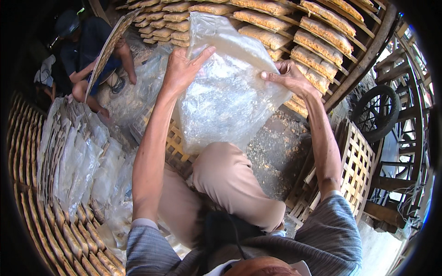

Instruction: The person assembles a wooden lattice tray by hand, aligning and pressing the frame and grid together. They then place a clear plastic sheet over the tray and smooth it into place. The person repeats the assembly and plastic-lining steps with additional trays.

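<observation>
Grey shirt (pixel 329 230) below, fingers (pixel 268 76) of both hands (pixel 178 69) pinch clear plastic sheeting (pixel 225 99)

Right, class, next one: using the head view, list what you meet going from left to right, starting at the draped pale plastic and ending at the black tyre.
Draped pale plastic → left hand → clear plastic sheet → right hand → black tyre.

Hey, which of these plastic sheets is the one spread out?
The clear sheet held between the left hand and right hand; unlike it, the crumpled sheets at the picture's left are in neither hand.
</observation>
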{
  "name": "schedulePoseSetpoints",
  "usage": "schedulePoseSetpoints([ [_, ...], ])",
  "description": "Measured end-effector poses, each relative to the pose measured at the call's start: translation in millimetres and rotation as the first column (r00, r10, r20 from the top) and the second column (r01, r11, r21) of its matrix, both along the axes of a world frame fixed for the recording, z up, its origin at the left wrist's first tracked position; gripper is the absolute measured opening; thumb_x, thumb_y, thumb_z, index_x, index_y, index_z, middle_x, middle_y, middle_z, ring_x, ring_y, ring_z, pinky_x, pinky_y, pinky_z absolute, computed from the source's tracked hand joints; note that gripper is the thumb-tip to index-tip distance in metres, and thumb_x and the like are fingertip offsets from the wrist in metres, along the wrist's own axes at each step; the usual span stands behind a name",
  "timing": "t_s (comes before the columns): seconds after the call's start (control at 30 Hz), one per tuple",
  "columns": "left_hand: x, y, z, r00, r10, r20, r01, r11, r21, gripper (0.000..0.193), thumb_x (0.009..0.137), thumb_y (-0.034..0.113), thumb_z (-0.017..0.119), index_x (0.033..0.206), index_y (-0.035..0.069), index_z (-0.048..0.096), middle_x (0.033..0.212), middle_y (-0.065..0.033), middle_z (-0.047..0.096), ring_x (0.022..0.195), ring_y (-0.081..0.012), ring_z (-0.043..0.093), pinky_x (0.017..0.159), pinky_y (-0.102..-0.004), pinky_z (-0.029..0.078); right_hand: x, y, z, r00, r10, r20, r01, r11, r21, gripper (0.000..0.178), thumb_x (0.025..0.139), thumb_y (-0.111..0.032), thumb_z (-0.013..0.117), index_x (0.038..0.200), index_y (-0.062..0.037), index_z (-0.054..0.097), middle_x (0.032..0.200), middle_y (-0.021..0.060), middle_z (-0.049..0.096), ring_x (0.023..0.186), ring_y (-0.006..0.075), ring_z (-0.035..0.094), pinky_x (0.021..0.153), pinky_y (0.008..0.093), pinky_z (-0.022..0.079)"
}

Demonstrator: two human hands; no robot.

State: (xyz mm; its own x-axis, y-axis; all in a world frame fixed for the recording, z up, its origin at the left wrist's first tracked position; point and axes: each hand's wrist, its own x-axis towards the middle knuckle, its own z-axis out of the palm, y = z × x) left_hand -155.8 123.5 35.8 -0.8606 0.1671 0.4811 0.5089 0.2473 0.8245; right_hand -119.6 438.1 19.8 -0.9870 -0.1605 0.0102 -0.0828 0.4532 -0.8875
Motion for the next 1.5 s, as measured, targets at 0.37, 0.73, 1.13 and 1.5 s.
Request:
schedulePoseSetpoints([
  [0.37,-10,-6,-6,0.997,-0.074,0.035,0.071,0.994,0.088,0.031,0.095,0.038,0.078,0.091,0.007,0.079,0.068,0.0041,0.065,0.057,-0.0052,0.055,0.052,-0.0265,0.045,-2,13,-12,0.992,-0.033,-0.125,0.080,0.917,0.391,0.081,0.071,-0.046,0.090,0.120,0.0143,0.067,0.104,0.0315,0.072,0.099,0.0327,0.073,0.093,0.0447,0.058],
  [0.73,-18,-2,-13,1.000,-0.014,0.023,0.013,0.999,0.052,0.038,0.097,0.044,0.075,0.087,0.007,0.077,0.063,0.0042,0.059,0.056,-0.0065,0.055,0.053,-0.0259,0.045,-3,-1,-33,0.998,0.045,-0.050,-0.032,0.974,0.225,0.068,0.074,-0.028,0.090,0.128,0.0053,0.066,0.116,0.0292,0.071,0.110,0.0391,0.070,0.100,0.0533,0.055],
  [1.13,-21,-7,-12,0.991,0.130,0.032,-0.130,0.991,-0.014,0.049,0.094,0.048,0.076,0.104,0.001,0.079,0.073,-0.0042,0.068,0.061,-0.0101,0.060,0.056,-0.0274,0.050,-5,40,-61,0.997,-0.061,0.041,0.041,0.923,0.383,0.084,0.070,-0.040,0.095,0.126,0.0071,0.055,0.109,0.0224,0.070,0.111,0.0348,0.066,0.102,0.0466,0.053],
  [1.5,-34,-28,-17,0.977,0.213,0.011,-0.212,0.976,-0.041,0.047,0.092,0.050,0.077,0.090,0.003,0.079,0.062,-0.0008,0.061,0.055,-0.0098,0.058,0.055,-0.0291,0.048,0,24,-64,0.996,-0.077,-0.045,0.089,0.893,0.441,0.071,0.073,-0.040,0.091,0.115,0.0098,0.064,0.097,0.0166,0.070,0.094,0.0263,0.066,0.085,0.0364,0.054],
])
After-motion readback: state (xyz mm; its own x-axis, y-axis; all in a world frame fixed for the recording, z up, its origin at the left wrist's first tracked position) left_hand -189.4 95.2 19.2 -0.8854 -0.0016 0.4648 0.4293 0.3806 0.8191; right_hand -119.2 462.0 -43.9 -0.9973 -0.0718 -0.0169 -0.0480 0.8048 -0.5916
